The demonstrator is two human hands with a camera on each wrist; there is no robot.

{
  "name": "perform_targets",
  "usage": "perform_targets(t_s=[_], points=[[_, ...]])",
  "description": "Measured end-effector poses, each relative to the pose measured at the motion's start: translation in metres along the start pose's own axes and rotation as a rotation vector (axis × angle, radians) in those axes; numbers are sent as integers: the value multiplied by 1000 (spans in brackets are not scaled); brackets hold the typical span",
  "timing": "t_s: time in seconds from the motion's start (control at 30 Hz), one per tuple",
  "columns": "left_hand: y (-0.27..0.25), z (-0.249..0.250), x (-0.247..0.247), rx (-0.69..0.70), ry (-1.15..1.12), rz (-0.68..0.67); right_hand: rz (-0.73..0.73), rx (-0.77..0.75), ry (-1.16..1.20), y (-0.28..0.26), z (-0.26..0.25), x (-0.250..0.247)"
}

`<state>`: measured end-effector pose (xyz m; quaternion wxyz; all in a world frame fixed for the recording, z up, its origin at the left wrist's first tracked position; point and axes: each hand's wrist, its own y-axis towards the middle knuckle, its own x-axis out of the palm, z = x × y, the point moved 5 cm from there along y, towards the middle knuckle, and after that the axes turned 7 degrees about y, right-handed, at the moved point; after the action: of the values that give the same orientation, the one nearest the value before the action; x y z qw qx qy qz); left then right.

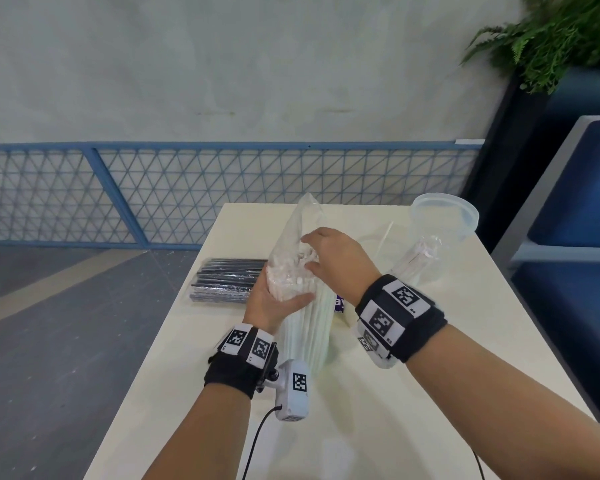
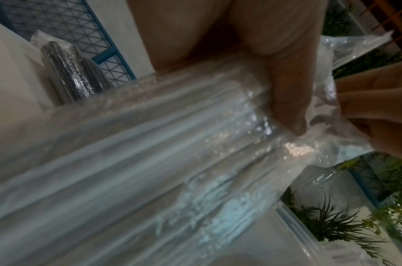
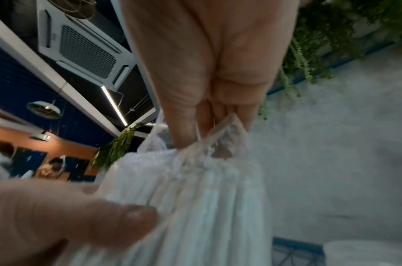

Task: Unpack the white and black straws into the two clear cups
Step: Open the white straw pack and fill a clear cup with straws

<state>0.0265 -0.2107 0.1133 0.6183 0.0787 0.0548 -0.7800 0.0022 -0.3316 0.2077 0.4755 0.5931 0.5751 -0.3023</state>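
Observation:
A clear bag of white straws (image 1: 305, 334) (image 2: 172, 162) (image 3: 206, 207) stands upright at mid-table. My left hand (image 1: 284, 292) grips it near the top, thumb (image 2: 286, 100) across the front. My right hand (image 1: 312, 258) reaches into the bag's open mouth, and its fingers (image 3: 206, 115) pinch at the straw tips. A sealed pack of black straws (image 1: 227, 280) (image 2: 74, 72) lies flat to the left. At the back right a tall clear cup (image 1: 440, 233) holds a few white straws. A fainter second clear cup (image 1: 371, 247) beside it seems to hold a single straw.
A small purple-labelled item (image 1: 339, 303) lies behind the bag under my right wrist. The white table (image 1: 378, 410) ends at a blue mesh railing (image 1: 187, 188) behind. To the right are a blue seat (image 1: 575, 271) and a plant (image 1: 551, 39).

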Motion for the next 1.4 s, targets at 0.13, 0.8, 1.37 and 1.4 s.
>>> perform_targets(t_s=[0.13,0.8,1.37,1.4], points=[[-1,0,1,-8,2,-5,-91,107,-27,4,9,0],[-3,-2,4,13,-158,-26,-36,126,159,-5,25,-7],[0,-4,0,7,-66,-30,251,104,402,-7,26,-39],[1,-4,1,-4,-49,-26,299,95,426,-6,27,-49]])
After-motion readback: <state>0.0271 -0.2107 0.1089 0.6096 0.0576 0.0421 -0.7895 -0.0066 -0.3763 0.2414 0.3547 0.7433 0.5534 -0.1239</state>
